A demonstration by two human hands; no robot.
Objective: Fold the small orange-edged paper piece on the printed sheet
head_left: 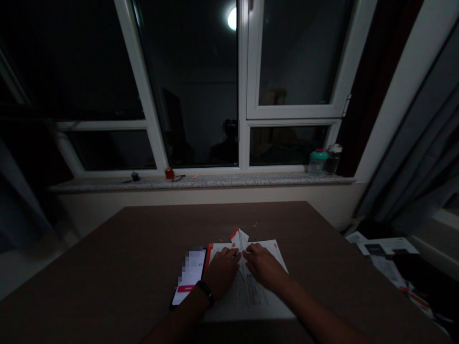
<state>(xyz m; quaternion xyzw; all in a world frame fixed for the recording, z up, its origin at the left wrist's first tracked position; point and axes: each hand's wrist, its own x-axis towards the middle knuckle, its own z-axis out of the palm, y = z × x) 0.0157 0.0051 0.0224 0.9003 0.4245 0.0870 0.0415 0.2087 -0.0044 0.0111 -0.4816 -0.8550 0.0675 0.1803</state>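
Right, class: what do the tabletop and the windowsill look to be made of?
Tabletop: probably wood or wood-look laminate, matt, given its even brown, faintly grained surface.
Windowsill: likely granite or similar stone, finish unclear, judging by its grey-and-white speckles.

Print on the paper [263, 301] is too blurred to read. The picture's bottom edge cuts off both forearms.

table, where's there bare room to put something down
The table is bare left of the phone, right of the papers and right forearm, and beyond them toward the windowsill, bar tiny scraps. Crowded middle: phone, papers, left hand and right hand close together.
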